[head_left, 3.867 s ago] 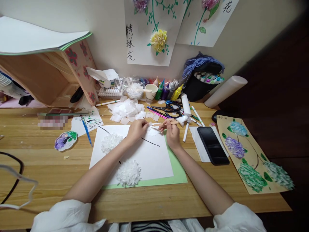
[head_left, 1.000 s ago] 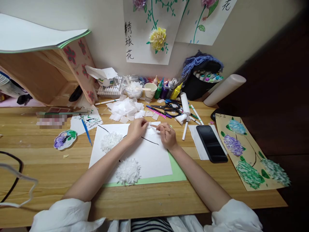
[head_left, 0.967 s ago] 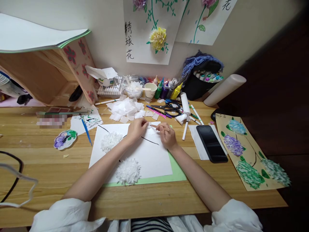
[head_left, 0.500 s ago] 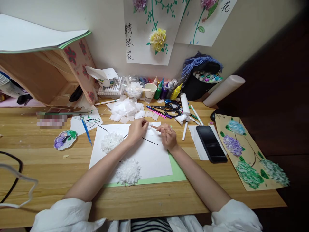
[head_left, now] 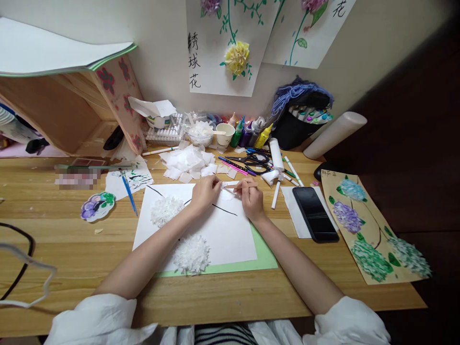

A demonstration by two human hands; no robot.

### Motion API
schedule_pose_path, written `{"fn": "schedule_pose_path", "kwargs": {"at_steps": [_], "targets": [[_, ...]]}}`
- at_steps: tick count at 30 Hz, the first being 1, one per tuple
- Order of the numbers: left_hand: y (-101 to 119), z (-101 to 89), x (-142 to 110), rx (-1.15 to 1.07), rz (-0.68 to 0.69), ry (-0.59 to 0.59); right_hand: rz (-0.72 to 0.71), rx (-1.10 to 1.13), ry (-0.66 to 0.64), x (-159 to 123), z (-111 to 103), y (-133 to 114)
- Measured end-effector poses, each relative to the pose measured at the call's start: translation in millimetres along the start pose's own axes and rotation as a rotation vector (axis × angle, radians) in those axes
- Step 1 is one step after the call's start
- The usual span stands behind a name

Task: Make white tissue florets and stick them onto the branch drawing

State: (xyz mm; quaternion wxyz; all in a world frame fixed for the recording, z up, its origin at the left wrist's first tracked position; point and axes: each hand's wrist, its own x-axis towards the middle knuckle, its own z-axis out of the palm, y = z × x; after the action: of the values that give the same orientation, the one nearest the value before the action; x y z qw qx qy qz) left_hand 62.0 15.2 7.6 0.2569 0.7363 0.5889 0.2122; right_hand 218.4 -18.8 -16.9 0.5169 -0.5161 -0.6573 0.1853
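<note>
My right hand (head_left: 251, 200) is closed round a thin wooden stick (head_left: 237, 186), which lies nearly level with its tip towards my left hand. Above the paper's top edge, my left hand (head_left: 205, 194) has thumb and fingers pinched together; whatever is between them is too small to make out. Under both hands lies a white sheet of paper (head_left: 226, 239) with dark drawn lines, on top of a green sheet (head_left: 265, 254). Two fluffy white paper flower heads sit on it: one at upper left (head_left: 167, 211), the other near the bottom edge (head_left: 191, 254).
Behind the hands lie a pile of white paper squares (head_left: 189, 160), black-handled scissors (head_left: 257, 163) and several pens. A paper cup (head_left: 225, 135) stands by paint bottles (head_left: 247, 134). To the right are a phone (head_left: 315, 213) and a flower picture (head_left: 370, 218); leftward, a paint palette (head_left: 97, 207).
My right hand has rolled over and its stick has shifted to a more level angle. My left hand keeps its pinch in nearly the same place.
</note>
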Motion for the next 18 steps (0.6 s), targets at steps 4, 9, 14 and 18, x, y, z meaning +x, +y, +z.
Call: {"fn": "schedule_pose_path", "kwargs": {"at_steps": [4, 9, 14, 18], "targets": [[-0.9, 0.6, 0.0, 0.002, 0.002, 0.011, 0.184, 0.149, 0.030, 4.8, 0.1, -3.6], [-1.8, 2.1, 0.6, 0.025, 0.001, 0.018, 0.221, 0.208, 0.051, 5.0, -0.4, -4.3], [-0.8, 1.3, 0.4, 0.031, 0.001, 0.015, 0.106, 0.119, 0.041, 2.0, -0.6, -1.1], [0.5, 0.1, 0.2, 0.012, 0.004, 0.015, -0.109, -0.054, -0.042, 0.2, -1.1, -0.1]]}}
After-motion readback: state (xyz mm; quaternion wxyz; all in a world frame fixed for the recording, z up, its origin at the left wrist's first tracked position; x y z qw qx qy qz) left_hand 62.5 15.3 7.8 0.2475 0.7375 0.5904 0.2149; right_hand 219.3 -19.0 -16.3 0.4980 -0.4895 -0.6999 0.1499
